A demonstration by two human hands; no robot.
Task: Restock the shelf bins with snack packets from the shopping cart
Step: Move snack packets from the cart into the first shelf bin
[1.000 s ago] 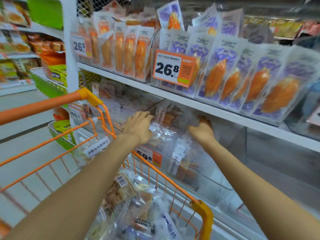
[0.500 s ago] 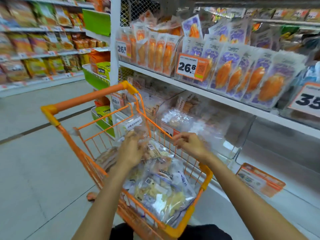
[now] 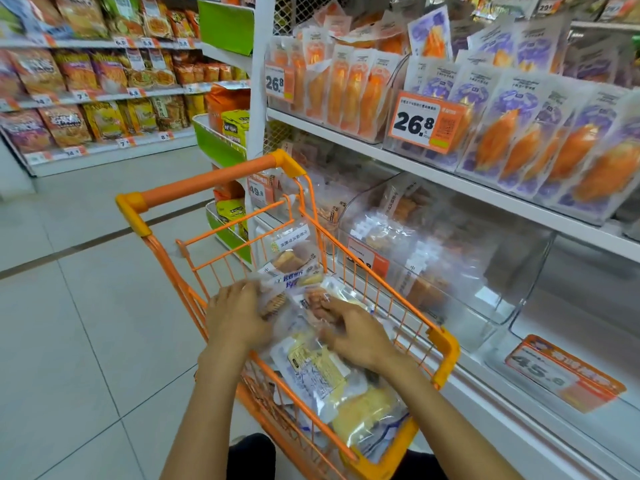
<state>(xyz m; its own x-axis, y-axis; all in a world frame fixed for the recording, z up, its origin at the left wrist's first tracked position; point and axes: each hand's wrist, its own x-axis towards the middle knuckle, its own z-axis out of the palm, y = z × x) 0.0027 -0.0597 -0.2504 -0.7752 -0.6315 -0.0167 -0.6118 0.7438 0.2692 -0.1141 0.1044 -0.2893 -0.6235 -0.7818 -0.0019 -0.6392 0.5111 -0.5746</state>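
Snack packets of clear plastic with white labels (image 3: 311, 362) lie heaped inside the orange wire shopping cart (image 3: 446, 344), directly under both hands. Left hand (image 3: 235, 317): fingers curled over the edge of one crinkled transparent packet (image 3: 277, 299) at the top of the heap, gripping it. Right hand (image 3: 353, 336): fingers bent down onto the same layer of packets just beside the left fingertips; whether they pinch a packet or only rest on it cannot be told, because of motion blur. One packet with a pale label (image 3: 294, 244) stands upright beyond the fingertips, against the cart's far end. Beyond and to the right of the right fingers stands a clear plastic shelf bin (image 3: 491, 271), partly filled with similar packets, with an orange price tag (image 3: 367, 261) on its front. Above that bin, a white shelf (image 3: 450, 181) carries upright purple-and-white pouches (image 3: 519, 133). Well to the left of the left fingers lies pale tiled floor (image 3: 86, 323).
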